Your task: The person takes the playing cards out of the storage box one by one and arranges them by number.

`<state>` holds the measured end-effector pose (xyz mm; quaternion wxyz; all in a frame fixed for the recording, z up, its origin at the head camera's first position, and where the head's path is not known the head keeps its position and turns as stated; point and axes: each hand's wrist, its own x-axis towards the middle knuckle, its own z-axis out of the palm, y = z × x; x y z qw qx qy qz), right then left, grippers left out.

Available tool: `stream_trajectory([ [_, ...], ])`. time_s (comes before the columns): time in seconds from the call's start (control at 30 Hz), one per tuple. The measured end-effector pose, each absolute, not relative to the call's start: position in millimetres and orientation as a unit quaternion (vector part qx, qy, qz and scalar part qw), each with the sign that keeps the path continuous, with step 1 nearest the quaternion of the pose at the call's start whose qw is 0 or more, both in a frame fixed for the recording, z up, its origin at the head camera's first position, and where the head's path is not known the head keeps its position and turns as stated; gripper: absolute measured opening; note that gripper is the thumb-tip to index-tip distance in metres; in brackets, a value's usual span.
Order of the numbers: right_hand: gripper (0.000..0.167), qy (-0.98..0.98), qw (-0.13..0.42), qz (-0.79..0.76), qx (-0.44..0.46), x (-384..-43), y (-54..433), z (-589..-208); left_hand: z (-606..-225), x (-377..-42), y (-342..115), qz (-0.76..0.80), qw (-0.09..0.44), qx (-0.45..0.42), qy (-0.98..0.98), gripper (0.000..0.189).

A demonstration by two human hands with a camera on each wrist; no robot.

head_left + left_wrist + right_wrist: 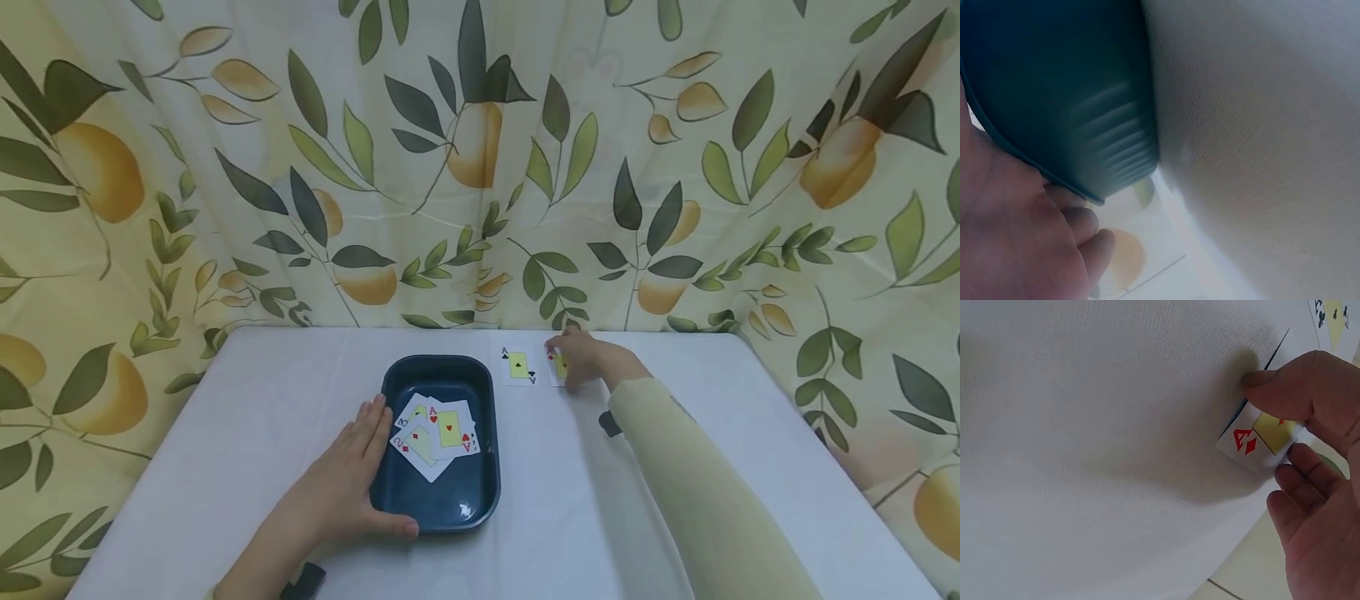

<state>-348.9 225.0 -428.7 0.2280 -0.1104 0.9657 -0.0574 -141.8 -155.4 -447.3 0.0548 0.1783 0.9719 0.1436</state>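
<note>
Currently, right arm: stretched diagonally from the lower right to the far side of the white table [262, 433], its pale yellow sleeve [697, 475] ending just short of the wrist.
Right hand [594, 358]: turned with its thumb toward the near-left and its fingers on the other side of the card; the gap between thumb and fingers is narrowed to the card's width, and it pinches the ace of diamonds [1257, 439] across the long edges.
Ace of diamonds: near the far table edge, face up under the hand; whether it is wholly off the cloth I cannot tell.
Ace of clubs [518, 365]: flat on the cloth, just left of the pinched card.
Left hand [348, 475]: spread, fingers together and pointing forward along the left rim of the blue tray [496, 450], thumb stretched out to the near-left corner; it rests against the tray, nothing pinched.
Tray contents: ace of hearts [450, 428] on top, overlapping the two of diamonds [417, 446]; a partly covered card [406, 407] shows behind.
Backdrop: curtain [420, 208] printed with fruit and leaves.
</note>
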Motion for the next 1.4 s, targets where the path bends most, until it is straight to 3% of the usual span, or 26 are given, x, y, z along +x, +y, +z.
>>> stream_trajectory([
  [0.27, 0.093, 0.967, 0.207, -0.072, -0.13, -337.6, 221.2, -423.6, -447.2, -141.1, -155.0, 0.143, 0.057, 0.176, 0.972, 0.149],
  [0.7, 0.09, 0.94, 0.134, -0.136, -0.283, -298.0, 173.4, -384.3, -441.8, -139.5, -156.4, 0.147, 0.057, 0.178, 0.971, 0.148],
  [0.97, 0.09, 0.926, 0.121, -0.133, -0.331, -275.9, 144.7, -371.0, -444.5, -139.8, -155.1, 0.151, 0.055, 0.178, 0.971, 0.148],
  [1.4, 0.09, 0.911, 0.123, -0.094, -0.382, -254.7, 102.1, -382.5, -443.9, -141.8, -155.7, 0.15, 0.052, 0.185, 0.97, 0.147],
])
